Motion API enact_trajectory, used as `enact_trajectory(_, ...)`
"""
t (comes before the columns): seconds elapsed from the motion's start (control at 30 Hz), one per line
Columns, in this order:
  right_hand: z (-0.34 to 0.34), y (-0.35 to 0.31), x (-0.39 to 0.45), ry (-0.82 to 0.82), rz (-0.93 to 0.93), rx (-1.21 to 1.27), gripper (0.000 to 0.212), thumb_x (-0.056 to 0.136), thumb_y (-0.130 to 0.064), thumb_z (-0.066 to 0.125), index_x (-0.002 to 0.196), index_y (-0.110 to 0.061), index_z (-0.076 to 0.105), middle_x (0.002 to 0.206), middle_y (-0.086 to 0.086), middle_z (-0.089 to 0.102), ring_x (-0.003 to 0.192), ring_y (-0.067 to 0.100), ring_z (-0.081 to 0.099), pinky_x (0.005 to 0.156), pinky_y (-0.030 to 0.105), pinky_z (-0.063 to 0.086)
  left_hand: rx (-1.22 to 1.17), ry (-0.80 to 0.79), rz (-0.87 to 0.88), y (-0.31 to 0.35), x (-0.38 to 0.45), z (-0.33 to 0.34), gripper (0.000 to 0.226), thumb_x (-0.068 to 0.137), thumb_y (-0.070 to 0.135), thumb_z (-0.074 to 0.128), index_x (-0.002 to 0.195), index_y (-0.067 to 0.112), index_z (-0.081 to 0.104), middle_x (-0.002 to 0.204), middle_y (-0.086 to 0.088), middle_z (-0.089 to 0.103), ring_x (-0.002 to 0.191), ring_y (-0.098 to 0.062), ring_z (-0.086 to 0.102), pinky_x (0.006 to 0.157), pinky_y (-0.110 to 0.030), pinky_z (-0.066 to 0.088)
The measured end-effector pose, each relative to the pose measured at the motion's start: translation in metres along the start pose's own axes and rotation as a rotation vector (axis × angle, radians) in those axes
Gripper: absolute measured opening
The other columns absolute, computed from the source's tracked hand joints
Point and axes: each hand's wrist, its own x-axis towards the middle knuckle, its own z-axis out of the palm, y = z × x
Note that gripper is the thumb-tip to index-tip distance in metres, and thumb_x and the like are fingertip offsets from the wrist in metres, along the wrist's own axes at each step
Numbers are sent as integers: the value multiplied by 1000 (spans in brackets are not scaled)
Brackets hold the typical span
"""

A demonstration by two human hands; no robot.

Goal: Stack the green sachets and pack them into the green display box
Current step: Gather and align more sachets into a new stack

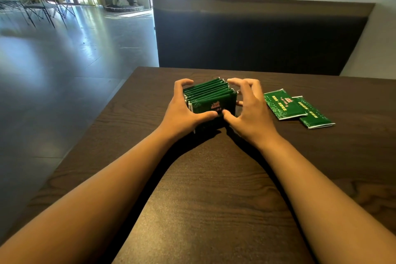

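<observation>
Both hands, left hand (184, 111) and right hand (249, 111), grip curled around upright sachets (209, 96) mid-table (214, 178); two loose sachets (295, 109) lie just right.

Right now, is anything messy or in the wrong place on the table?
Yes. Two loose sachets lie flat on the table, overlapping crookedly, off to the right. They are apart from the upright stack of sachets that the left hand and right hand grip from both sides.
</observation>
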Motion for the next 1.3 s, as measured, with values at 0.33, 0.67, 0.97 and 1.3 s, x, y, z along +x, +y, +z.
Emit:
enact_trajectory(0.33,-24,25,6,-41,484,-478,55,104,-43,41,152,-16,39,157,14,35,147,34,24,117,49,23,13,48,9,2,0,0,77,76,16,91,132,29,40,127,5,59,119,-16,62,100,-45,58)
enact_trajectory(0.67,-29,31,5,-306,569,-629,52,101,-55,42,139,-20,50,148,14,42,138,37,37,115,59,20,-8,42,9,1,-1,1,75,76,16,91,131,28,41,127,2,60,118,-17,64,97,-47,60)
enact_trajectory(0.97,-31,27,4,-293,623,-647,65,96,-56,54,147,-20,36,147,21,44,137,44,34,115,58,23,14,58,18,2,-1,2,75,76,17,91,131,27,41,124,5,60,116,-14,64,99,-43,59)
enact_trajectory(1.3,-33,21,9,-264,642,-505,105,87,-52,71,161,-20,4,156,22,29,143,42,28,116,54,22,-13,49,3,0,1,-1,76,76,16,91,131,30,40,129,1,59,120,-19,64,95,-49,61)
